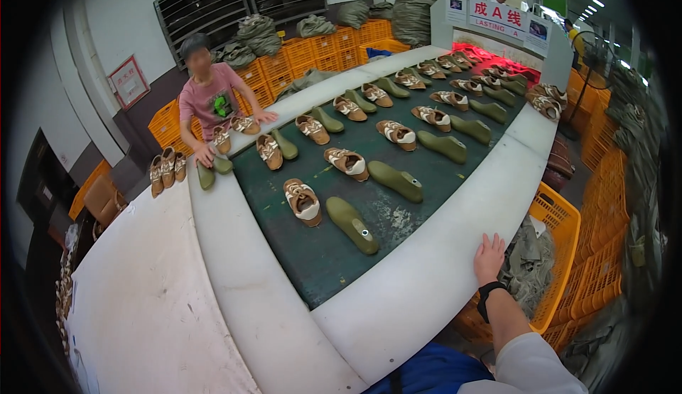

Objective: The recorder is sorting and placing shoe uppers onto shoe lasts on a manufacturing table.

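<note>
My right hand (489,257), with a dark band on its wrist, rests on the white border (455,241) of the conveyor table. Its fingers lie extended and hold nothing. My left hand is out of view. On the dark green belt (284,241) stand rows of brown and white sneakers, each mostly beside an olive-green shoe last. Closest to me are a sneaker (302,202) and a shoe last (352,225). Another last (396,181) lies behind them, next to a second sneaker (347,163).
Across the belt a person in a pink shirt (213,103) touches green lasts (206,175) and leans a hand on the border. An orange crate (561,213) of grey bags stands by my right arm. More sneakers (168,169) sit at the far left corner; a red-lit tunnel (497,60) closes the far end.
</note>
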Tool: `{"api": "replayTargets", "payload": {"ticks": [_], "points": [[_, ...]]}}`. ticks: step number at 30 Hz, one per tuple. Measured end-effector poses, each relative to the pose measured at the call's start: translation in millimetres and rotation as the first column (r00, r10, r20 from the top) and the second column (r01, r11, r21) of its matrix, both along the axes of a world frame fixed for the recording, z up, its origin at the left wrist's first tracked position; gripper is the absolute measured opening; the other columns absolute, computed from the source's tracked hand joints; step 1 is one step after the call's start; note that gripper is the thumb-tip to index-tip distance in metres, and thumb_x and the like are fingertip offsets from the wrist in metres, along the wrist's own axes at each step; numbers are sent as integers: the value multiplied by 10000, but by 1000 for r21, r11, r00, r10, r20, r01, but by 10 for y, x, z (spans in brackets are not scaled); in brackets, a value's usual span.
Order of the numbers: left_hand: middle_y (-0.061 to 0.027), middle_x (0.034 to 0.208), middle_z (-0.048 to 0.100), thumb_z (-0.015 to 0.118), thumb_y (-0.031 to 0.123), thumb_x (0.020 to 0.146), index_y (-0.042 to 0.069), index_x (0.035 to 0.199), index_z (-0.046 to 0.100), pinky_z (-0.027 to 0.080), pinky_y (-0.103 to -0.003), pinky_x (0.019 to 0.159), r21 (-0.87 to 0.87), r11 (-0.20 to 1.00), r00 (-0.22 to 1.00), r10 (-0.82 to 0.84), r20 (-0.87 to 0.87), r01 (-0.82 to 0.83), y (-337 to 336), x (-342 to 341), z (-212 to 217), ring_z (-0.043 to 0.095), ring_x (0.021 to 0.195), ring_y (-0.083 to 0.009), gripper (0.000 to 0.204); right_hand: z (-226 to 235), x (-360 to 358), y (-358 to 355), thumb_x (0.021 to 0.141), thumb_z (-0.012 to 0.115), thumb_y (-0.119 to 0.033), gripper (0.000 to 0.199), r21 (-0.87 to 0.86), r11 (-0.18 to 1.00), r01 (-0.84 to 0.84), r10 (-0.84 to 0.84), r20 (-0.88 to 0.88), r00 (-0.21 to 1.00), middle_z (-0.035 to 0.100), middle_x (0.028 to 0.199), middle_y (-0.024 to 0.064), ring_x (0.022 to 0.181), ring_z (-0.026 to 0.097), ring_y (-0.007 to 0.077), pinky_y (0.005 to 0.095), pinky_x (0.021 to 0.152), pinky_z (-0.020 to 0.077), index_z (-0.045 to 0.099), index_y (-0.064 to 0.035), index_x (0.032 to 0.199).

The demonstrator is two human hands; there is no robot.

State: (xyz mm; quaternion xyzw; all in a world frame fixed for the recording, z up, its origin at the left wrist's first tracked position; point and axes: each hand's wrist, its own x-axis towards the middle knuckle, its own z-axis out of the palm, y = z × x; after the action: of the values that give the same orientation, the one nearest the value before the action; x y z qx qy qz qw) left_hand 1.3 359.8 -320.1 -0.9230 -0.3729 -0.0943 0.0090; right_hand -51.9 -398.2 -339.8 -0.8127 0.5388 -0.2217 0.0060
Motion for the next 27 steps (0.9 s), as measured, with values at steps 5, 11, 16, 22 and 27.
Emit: {"api": "replayTargets", "payload": {"ticks": [5,11,16,22,27], "points": [[-129,1375,411,315,510,926,137,1327,439,297,-492,1005,12,1000,1000,-9,-12,9,91,-21,-47,368,1264,-318,561,64,38,96,880,476,-211,351,61,998,-10,9,17,1000,379,1367,126,1280,300,367,535,964,324,520,-180,1227],[-129,1363,426,318,515,925,141,1322,445,318,-494,988,55,998,1000,0,-10,1,203,-8,-166,387,1246,-319,560,83,44,145,889,471,-203,349,93,996,-16,14,30,999,362,1378,139,1290,282,373,542,976,311,514,-172,1235],[-126,1364,425,319,518,924,150,1327,440,319,-494,986,75,997,999,22,-33,-19,253,0,-202,387,1247,-320,559,93,79,177,881,476,-214,347,89,996,-19,16,28,999,373,1374,127,1286,291,366,544,975,313,523,-178,1223],[-132,1359,428,317,521,925,148,1329,436,334,-497,971,67,997,997,-41,-64,45,247,51,-205,391,1241,-325,562,30,5,133,879,479,-224,346,50,999,11,-12,14,1000,379,1369,131,1284,293,370,545,976,311,525,-183,1219],[-153,1338,442,320,521,924,123,1305,459,355,-502,949,83,995,999,-49,19,48,338,2,-209,412,1217,-325,568,92,82,261,878,481,-208,349,63,997,-32,30,36,999,383,1360,159,1270,302,387,514,981,315,527,-166,1222]]}}
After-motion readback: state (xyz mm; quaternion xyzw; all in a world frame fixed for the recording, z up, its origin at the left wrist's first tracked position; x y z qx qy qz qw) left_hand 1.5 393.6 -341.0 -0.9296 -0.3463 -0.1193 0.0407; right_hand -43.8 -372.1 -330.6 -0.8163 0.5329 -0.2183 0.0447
